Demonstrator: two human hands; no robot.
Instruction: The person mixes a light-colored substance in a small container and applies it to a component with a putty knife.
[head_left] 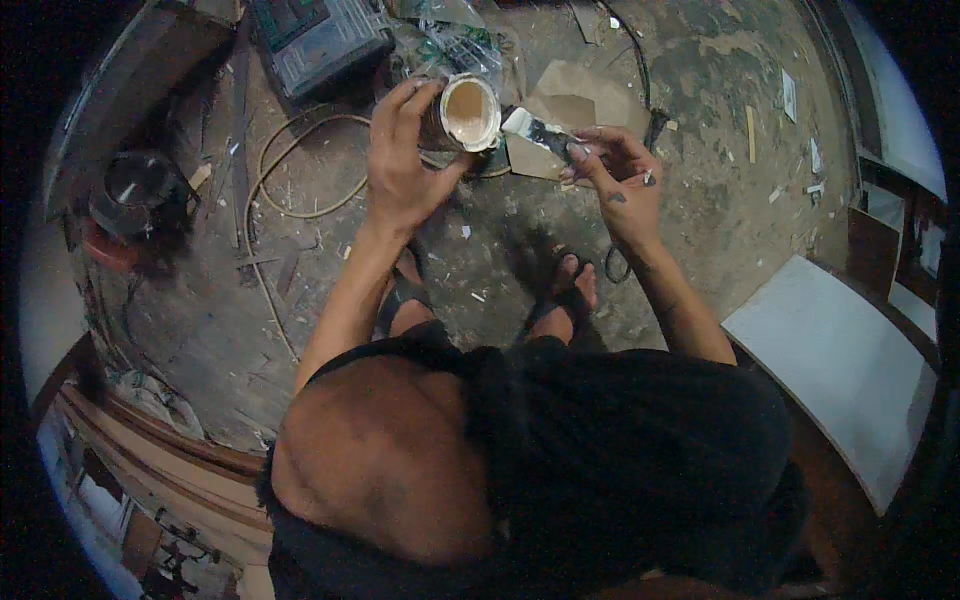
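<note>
My left hand [402,160] is wrapped around a small open can [492,140], its mouth tipped toward me. Tan, creamy stuff fills part of the can, and its pale rim is smeared. Just right of the can, my right hand [622,172] pinches a putty knife [541,134] between thumb and fingers. Whitish paste coats the knife's broad end, which points left at the rim with a small gap between them. White smears mark my right fingers. The fingers on the can's far side are partly hidden.
A flat piece of brown cardboard [580,92] lies beyond my hands, beside clear plastic wrapping [460,45]. A dark tool case [325,50] stands at the back left. A cord [262,180] loops over the debris-strewn floor. White board [835,365] leans at right; a dark round machine [140,190] sits left.
</note>
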